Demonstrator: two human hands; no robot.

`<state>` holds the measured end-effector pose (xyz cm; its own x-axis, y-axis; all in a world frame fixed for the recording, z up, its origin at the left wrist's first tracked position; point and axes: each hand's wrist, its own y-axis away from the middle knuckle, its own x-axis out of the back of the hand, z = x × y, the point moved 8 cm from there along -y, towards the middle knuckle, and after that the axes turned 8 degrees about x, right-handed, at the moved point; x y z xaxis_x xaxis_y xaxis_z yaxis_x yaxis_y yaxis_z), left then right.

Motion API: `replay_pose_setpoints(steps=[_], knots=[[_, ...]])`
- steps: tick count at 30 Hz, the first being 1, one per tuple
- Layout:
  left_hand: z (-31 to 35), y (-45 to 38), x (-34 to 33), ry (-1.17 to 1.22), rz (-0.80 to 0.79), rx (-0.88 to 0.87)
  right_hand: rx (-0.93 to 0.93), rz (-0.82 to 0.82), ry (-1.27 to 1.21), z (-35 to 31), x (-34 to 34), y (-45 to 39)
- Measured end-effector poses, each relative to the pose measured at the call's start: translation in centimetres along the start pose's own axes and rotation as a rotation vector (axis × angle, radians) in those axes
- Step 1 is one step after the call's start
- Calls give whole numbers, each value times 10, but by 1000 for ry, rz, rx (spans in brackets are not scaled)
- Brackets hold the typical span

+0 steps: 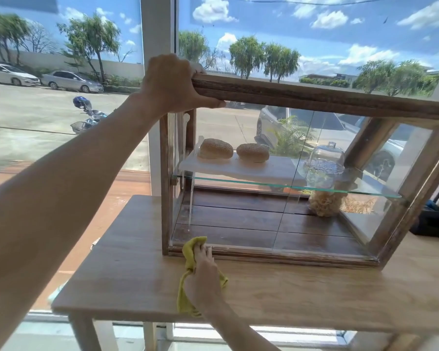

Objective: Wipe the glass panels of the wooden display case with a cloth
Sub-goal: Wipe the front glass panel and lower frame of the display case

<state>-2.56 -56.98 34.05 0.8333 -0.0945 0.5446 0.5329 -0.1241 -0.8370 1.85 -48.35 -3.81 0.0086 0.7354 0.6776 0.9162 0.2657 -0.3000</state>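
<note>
Table [127, 269]: right hand [203, 279] bunches cloth [192, 252]; fingertips hidden.

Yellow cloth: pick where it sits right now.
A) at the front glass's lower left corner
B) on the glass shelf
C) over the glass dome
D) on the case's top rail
A: the right hand grips the yellow cloth against the display case at its bottom left corner.

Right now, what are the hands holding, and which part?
The left hand grips the top left corner of the wooden display case. The right hand holds the yellow cloth by its bunched middle.
</note>
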Motion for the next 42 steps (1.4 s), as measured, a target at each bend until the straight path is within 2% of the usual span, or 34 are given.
replay_pose_setpoints(steps=[1,3,5,6,7,9,15,21,23,24,28,31,33,37,42], knots=[[0,0,0,1,-2,-1,45,81,-55,1,13,5],[0,0,-1,-3,-2,1,123,353,-109,8,51,17],[-1,-1,-1,-5,-3,8,235,583,-58,14,85,23],[-1,-1,-1,-7,-7,12,301,625,15,15,95,22],[-1,-1,-1,-8,-13,15,363,614,94,15,100,17],[-2,-1,-2,-5,-19,22,434,491,233,23,98,1],[-2,-1,-2,-3,-26,32,679,-122,491,46,48,-16],[-2,-1,0,11,-28,37,786,-333,488,40,39,-17],[-1,-1,1,10,-31,40,782,-355,437,36,42,-16],[-1,-1,1,8,-31,41,787,-310,409,31,48,-14],[-2,0,2,14,-24,48,926,83,362,5,85,-6],[-2,-1,1,10,-27,53,1002,210,388,-6,89,-7],[-2,-1,0,5,-31,57,959,124,430,1,76,-18],[-2,-2,-1,5,-33,54,844,-193,459,24,40,-23],[-4,-3,-3,-13,-33,52,643,-256,263,34,25,-23]])
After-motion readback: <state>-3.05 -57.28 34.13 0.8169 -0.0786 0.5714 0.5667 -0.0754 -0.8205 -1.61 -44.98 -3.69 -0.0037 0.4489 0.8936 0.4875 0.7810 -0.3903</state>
